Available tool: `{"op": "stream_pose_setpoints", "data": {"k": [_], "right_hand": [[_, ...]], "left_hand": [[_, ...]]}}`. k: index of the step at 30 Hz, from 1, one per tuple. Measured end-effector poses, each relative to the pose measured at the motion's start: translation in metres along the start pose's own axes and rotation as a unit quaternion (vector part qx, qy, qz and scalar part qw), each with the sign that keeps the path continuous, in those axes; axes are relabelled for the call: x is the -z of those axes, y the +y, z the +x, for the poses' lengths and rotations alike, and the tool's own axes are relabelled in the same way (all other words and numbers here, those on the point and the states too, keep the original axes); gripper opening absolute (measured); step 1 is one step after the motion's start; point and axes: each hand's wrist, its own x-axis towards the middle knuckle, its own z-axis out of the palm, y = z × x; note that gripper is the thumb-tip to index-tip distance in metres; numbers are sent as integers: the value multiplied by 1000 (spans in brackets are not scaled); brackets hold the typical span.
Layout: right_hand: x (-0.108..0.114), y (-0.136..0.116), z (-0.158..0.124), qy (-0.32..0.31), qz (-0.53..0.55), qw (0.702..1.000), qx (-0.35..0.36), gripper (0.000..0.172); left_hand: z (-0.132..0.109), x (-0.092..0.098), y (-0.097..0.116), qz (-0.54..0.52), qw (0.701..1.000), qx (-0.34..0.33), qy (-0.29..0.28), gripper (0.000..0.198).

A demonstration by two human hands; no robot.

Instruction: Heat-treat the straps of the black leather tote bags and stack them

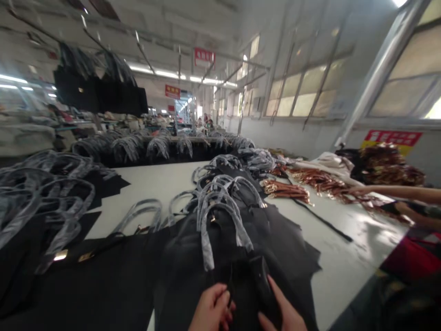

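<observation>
hands: left hand (211, 308) and right hand (284, 310) narrow, both holding the black bag (237, 248) | place: bottom middle, between the hands, long side going up the frame, both hands equally near | look: smooth dull black, loopy grey wrapped handles (220, 220), white table (339, 257)

Matt blk bag panels (241, 243), film-wrapped handles (206, 243), glossy white table (341, 262)
Panels: smooth-looking, cloth or faux lthr, can't tell which. Handles: shiny semi-clear grey plastic film over them. Tan lthr-look straps (285, 191): satin finish, w/ bright gold-tone metal buckles (272, 187). Table top: smooth, shiny twd right edge.
</observation>
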Motion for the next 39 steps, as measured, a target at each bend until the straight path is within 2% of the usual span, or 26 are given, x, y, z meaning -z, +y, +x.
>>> {"op": "stream_pose_setpoints", "data": {"k": [2,3,5,9,14,20,25,27,30,32,36,39], "right_hand": [[8,-3,-17,38,35,998,-26,72],[14,-6,-25,27,53,998,-34,74],[28,-15,-40,-31,106,992,-65,74],[47,-39,-64,-159,215,954,-138,76],[44,-57,-62,-209,257,926,-180,77],[43,-57,-44,-165,261,937,-164,79],[48,-56,-57,-234,253,917,-202,78],[46,-60,-55,-218,254,922,-193,78],[45,-63,-46,-150,245,942,-172,80],[50,-61,-42,-136,235,947,-172,81],[60,-55,-52,-188,227,935,-198,80],[57,-55,-57,-234,234,923,-197,79]], "left_hand": [[-11,-15,0,-133,990,25,31,43],[-14,-21,2,-178,983,35,39,46],[-16,-31,4,-238,969,48,45,49],[-14,-41,1,-300,952,43,42,49],[-12,-44,-6,-309,951,-4,14,41],[-13,-45,-4,-319,947,12,34,41],[-13,-46,-6,-327,944,-1,39,35],[-13,-45,-5,-324,945,3,33,33],[-14,-44,-2,-339,939,41,28,38],[-14,-44,1,-354,932,64,30,40],[-13,-45,0,-352,934,47,41,37],[-12,-47,-2,-319,947,11,40,34]]}}
